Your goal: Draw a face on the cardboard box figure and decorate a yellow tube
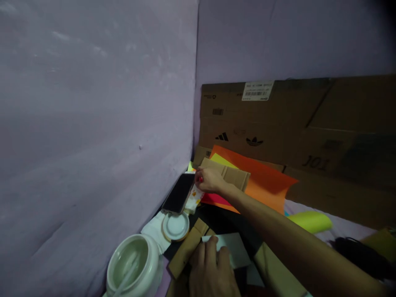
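My right hand (210, 180) reaches in from the lower right, its fingers closed at the left end of a folded cardboard piece (236, 176). A small red spot shows at these fingers; what they hold is hidden. Beside that hand, a dark-screened phone (179, 194) leans near the wall. At the bottom, my left hand (212, 268) rests on a pale grey card (236, 249), its bent fingers apart. A narrow cardboard strip (185, 252) lies just left of it. Orange sheets (266, 185) and a yellow sheet (223, 161) lie behind and beneath the folded cardboard.
At lower left stands a white ceramic pot (154, 266) with a light stick inside. A round white lid (176, 226) sits below the phone. A large flattened carton (278, 119) leans on the back wall. On the right are a yellow-green roll (312, 222) and a dark object (355, 253).
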A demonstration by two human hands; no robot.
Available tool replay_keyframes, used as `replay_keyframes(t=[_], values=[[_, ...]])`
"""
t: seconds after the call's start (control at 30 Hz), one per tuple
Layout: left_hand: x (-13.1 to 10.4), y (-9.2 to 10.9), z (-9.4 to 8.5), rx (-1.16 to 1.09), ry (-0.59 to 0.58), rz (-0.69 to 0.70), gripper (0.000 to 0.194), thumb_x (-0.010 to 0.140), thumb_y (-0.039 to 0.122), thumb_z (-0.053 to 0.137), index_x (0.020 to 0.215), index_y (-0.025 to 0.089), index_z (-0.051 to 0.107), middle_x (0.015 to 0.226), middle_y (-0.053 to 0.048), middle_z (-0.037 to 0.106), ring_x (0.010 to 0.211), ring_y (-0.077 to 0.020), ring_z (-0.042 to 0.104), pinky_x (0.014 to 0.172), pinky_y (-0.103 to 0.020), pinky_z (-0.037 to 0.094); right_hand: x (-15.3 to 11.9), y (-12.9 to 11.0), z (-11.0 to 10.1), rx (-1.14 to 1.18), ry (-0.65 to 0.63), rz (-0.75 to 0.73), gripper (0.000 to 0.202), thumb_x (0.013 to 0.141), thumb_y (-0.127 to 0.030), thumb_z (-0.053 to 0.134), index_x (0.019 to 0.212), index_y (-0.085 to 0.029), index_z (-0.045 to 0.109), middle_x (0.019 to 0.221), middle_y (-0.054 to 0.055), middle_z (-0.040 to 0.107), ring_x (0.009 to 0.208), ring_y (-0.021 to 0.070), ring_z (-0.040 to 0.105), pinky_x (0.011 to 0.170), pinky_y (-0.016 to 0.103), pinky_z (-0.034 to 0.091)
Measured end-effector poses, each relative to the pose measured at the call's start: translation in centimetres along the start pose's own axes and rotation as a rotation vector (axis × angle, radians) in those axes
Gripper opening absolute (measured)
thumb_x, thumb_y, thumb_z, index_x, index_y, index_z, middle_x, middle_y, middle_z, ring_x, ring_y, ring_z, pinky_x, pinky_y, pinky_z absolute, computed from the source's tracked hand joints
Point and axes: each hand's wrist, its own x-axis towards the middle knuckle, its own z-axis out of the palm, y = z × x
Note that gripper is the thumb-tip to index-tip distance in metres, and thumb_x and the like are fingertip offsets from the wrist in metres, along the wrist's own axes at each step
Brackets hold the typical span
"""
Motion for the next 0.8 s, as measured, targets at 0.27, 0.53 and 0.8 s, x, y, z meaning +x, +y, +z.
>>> replay_keyframes(t=[0.27, 0.53, 0.8], values=[[0.2, -0.4, 0.1, 0.060, -0.032, -0.001, 0.041, 0.076, 0.002, 0.049, 0.106, 0.021, 0.069, 0.127, -0.011, 0.066, 0.104, -0.0307, 0.065, 0.075, -0.039, 0.058, 0.6, 0.8, -1.2, 0.224, 0.082, 0.126, 0.026, 0.094, -0.031, 0.058, 0.116, -0.016, 0.060, 0.115, 0.008, 0.063, 0.096, 0.0208, 0.065, 0.081, 0.040, 0.055], [0.4, -0.3, -0.4, 0.023, -0.072, -0.032, 0.042, 0.078, 0.003, 0.045, 0.109, 0.019, 0.069, 0.131, -0.011, 0.064, 0.111, -0.0320, 0.062, 0.080, -0.041, 0.056, -0.2, 0.5, -3.6, 0.509, 0.289, 0.260, 0.027, 0.094, -0.031, 0.058, 0.116, -0.016, 0.060, 0.115, 0.008, 0.063, 0.095, 0.0205, 0.065, 0.080, 0.040, 0.056], [0.9, -0.4, -1.4, 0.010, -0.036, 0.000, 0.039, 0.082, 0.005, 0.041, 0.108, 0.017, 0.068, 0.129, -0.013, 0.063, 0.114, -0.0305, 0.060, 0.087, -0.043, 0.054, -1.5, 2.1, -8.3, 0.742, 0.500, 0.253, 0.026, 0.095, -0.031, 0.057, 0.116, -0.015, 0.059, 0.111, 0.007, 0.065, 0.090, 0.0189, 0.066, 0.076, 0.037, 0.057]])
